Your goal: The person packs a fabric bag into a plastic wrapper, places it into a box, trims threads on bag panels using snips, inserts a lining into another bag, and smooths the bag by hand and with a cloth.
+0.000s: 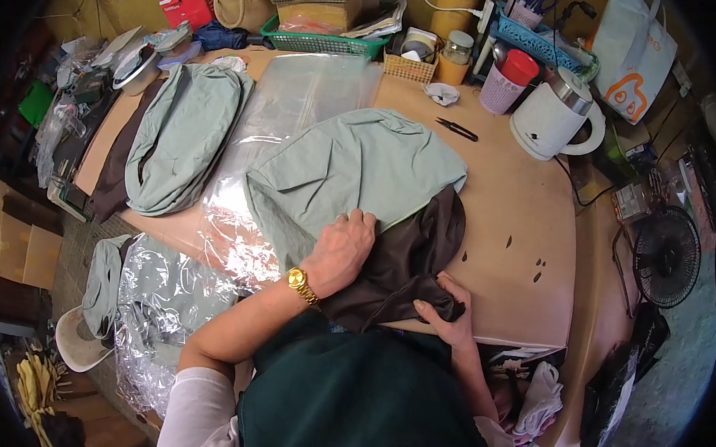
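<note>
A pale grey-green fabric piece lies wrinkled on the table in front of me, and dark brown cloth spreads from its lower right edge. My left hand, with a gold watch at the wrist, has its fingers bent and pinched on the fabric where green meets brown. Near the table's front edge, my right hand grips a bunched part of the brown cloth between thumb and fingers. Some fingertips are hidden by the folds.
Similar green pieces lie at the left, beside clear plastic sheets. Black thread snips, a white kettle and baskets stand or lie toward the back. A fan is at the right.
</note>
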The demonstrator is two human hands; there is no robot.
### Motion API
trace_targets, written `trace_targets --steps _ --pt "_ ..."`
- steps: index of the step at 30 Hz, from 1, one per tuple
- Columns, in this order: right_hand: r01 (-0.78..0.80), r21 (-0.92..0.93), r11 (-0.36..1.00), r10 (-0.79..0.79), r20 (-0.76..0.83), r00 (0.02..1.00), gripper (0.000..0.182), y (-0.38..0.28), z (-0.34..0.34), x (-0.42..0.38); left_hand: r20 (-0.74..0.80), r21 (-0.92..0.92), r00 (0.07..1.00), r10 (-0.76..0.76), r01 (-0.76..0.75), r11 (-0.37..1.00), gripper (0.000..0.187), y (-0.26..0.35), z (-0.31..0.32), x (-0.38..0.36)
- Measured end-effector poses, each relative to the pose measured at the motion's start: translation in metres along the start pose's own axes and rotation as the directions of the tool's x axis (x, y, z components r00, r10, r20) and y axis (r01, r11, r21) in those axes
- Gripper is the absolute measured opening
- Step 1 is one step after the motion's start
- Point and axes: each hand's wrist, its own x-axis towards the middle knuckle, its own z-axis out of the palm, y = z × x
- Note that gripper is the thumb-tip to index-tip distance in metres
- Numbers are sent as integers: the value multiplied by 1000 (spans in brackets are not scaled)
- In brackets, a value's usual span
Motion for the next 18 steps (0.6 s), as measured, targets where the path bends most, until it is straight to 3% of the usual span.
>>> trace_targets --steps 2,5,8,10,12,14,16,18 --pt "-23 28 999 23 -2 1000 30 1 0 -2 -10 56 1000 6 -5 998 22 0 3 2" --pt "64 27 998 -63 -43 997 26 5 0 -4 4 111 1000 2 -3 994 22 -5 5 8" --pt "200 -50 978 -204 -73 976 18 -4 2 1 -102 4 995 -4 5 1000 21 -16 -18 15" --pt "355 -181 917 -354 37 935 17 -26 3 8 -339 -12 938 66 -75 997 18 -10 -55 19" --pt "504 -257 825 -472 177 863 28 -51 10 25 -279 -43 960 11 -24 999 24 1 -84 23" --pt "673 -396 625 -621 269 736 38 -68 21 50 -457 -110 873 171 -246 963 37 11 -106 24" --pt "707 -323 630 -681 208 702 50 -43 35 79 -325 -320 922 208 -314 894 46 24 -124 18" --pt "604 -368 707 -496 349 795 62 8 34 110 -333 -279 906 260 -358 891 44 36 -131 12"
